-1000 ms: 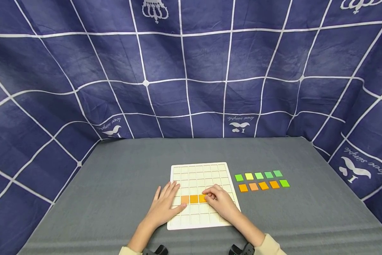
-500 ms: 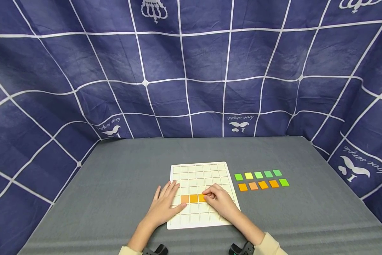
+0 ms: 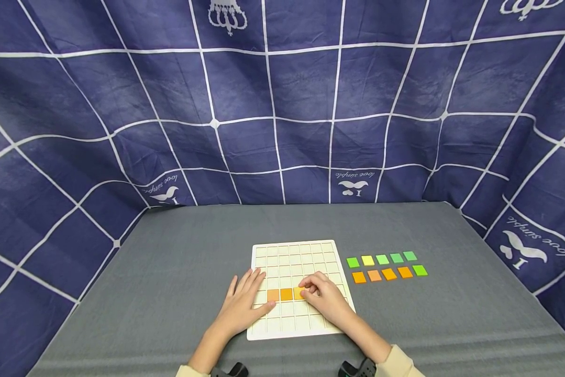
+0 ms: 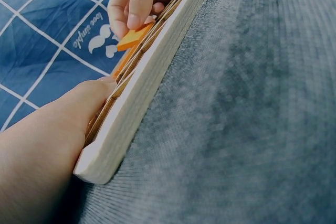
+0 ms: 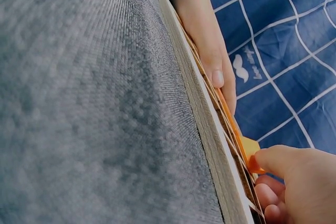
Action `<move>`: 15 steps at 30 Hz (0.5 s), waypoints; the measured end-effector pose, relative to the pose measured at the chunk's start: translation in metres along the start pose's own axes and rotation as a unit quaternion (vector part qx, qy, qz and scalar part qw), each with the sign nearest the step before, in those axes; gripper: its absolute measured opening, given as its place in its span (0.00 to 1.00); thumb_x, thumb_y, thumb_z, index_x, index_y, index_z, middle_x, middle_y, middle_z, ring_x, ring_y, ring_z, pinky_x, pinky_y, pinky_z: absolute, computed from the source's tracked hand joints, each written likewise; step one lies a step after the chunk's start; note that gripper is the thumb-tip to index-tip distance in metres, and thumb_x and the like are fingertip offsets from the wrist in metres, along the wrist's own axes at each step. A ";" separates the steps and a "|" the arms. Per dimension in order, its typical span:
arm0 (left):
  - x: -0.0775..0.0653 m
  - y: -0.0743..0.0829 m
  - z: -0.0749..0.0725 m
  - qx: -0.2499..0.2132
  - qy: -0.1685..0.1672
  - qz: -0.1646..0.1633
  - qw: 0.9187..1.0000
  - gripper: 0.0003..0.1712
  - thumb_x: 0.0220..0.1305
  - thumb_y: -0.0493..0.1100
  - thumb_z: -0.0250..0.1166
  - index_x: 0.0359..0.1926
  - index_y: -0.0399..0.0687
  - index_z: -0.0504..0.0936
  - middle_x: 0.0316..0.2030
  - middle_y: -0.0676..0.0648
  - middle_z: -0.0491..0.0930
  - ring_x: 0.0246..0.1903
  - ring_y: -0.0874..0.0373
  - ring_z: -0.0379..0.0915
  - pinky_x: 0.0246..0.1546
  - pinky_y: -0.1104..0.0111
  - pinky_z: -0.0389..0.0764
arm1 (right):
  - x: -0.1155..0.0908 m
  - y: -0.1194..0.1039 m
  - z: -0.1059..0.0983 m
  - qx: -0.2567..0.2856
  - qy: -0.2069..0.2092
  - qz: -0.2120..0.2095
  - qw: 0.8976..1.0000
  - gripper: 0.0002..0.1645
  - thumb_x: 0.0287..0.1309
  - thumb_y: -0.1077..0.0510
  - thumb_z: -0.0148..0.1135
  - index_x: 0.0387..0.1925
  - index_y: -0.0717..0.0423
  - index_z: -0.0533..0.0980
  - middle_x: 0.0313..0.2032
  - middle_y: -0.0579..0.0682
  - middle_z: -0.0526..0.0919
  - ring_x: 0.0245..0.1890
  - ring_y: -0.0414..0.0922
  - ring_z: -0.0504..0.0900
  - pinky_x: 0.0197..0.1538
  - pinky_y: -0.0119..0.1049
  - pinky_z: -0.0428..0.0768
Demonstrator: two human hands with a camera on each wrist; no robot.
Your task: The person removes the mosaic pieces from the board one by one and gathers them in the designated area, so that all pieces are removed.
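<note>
A cream wooden grid board (image 3: 287, 327) lies on the table, with a light orange tile (image 3: 273, 295) and a darker orange tile (image 3: 286, 294) side by side in its cells. Beside them, my right hand (image 3: 328, 299) pinches a yellow-orange tile (image 3: 298, 293) between thumb and fingers. In the left wrist view this pinched tile (image 4: 134, 37) is tilted, one edge raised off the board. My left hand (image 3: 245, 302) rests on the board's left side with fingers straight, its thumb touching the light orange tile. Its palm hides some left cells.
Two rows of loose square tiles lie right of the board, among them a yellow tile (image 3: 367, 260), a green tile (image 3: 420, 270) and an orange tile (image 3: 359, 277). Grey cloth (image 3: 192, 235) covers the table. A blue checked curtain (image 3: 306, 141) hangs behind.
The tile in my right hand has tilted and looks lighter than before. Both hands have stayed in nearly the same place.
</note>
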State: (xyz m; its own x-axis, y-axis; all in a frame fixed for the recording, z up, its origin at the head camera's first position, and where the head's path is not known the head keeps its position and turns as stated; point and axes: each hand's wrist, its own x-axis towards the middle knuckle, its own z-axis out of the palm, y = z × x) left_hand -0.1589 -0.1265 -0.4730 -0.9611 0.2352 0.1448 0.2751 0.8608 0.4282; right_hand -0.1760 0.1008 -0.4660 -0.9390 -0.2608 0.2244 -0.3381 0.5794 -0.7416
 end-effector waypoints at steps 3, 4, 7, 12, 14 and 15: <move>0.000 0.000 0.000 -0.001 -0.001 0.000 1.000 0.46 0.53 0.71 0.53 0.66 0.50 0.61 0.68 0.49 0.57 0.69 0.52 0.47 0.67 0.48 0.39 | 0.000 0.000 0.000 0.011 -0.003 0.002 1.000 0.07 0.49 0.59 0.64 0.31 0.43 0.76 0.29 0.36 0.73 0.28 0.30 0.70 0.31 0.23 0.69; 0.000 0.000 0.000 -0.001 -0.001 -0.001 1.000 0.46 0.53 0.71 0.53 0.66 0.50 0.60 0.68 0.49 0.56 0.69 0.52 0.46 0.67 0.48 0.39 | 0.000 0.000 0.000 0.015 -0.004 0.002 1.000 0.07 0.49 0.59 0.64 0.31 0.43 0.76 0.29 0.36 0.73 0.28 0.30 0.70 0.32 0.23 0.69; -0.001 0.000 0.000 0.001 -0.001 -0.001 1.000 0.46 0.53 0.71 0.52 0.66 0.50 0.60 0.68 0.49 0.56 0.69 0.52 0.47 0.67 0.48 0.40 | 0.000 -0.001 0.000 0.020 -0.008 0.003 1.000 0.08 0.48 0.59 0.64 0.31 0.43 0.75 0.29 0.36 0.74 0.28 0.30 0.71 0.32 0.24 0.69; 0.000 0.000 0.000 -0.002 0.001 0.000 1.000 0.46 0.53 0.71 0.53 0.66 0.50 0.61 0.68 0.49 0.57 0.69 0.52 0.47 0.67 0.48 0.39 | 0.000 -0.001 0.000 0.025 -0.016 0.005 1.000 0.09 0.49 0.59 0.64 0.31 0.43 0.74 0.27 0.36 0.74 0.28 0.31 0.71 0.32 0.24 0.69; 0.000 0.000 0.000 -0.002 0.001 0.000 1.000 0.46 0.53 0.70 0.53 0.66 0.50 0.61 0.68 0.49 0.57 0.69 0.52 0.47 0.67 0.48 0.39 | 0.000 0.000 0.000 0.029 -0.020 0.005 0.999 0.09 0.49 0.60 0.64 0.31 0.44 0.74 0.27 0.37 0.75 0.28 0.31 0.71 0.32 0.24 0.69; 0.000 0.000 0.000 -0.002 0.001 -0.001 1.000 0.46 0.53 0.70 0.53 0.66 0.50 0.61 0.68 0.49 0.57 0.69 0.52 0.47 0.67 0.48 0.39 | 0.000 0.000 0.000 0.032 -0.022 0.005 0.999 0.09 0.49 0.60 0.64 0.32 0.44 0.74 0.27 0.37 0.75 0.28 0.31 0.71 0.32 0.24 0.70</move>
State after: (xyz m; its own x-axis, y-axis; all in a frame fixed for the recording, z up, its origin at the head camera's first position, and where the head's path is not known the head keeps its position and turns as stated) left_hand -0.1586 -0.1262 -0.4729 -0.9614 0.2332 0.1462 0.2741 0.8590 0.4324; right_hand -0.1759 0.1005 -0.4658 -0.9378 -0.2908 0.1896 -0.3232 0.5316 -0.7829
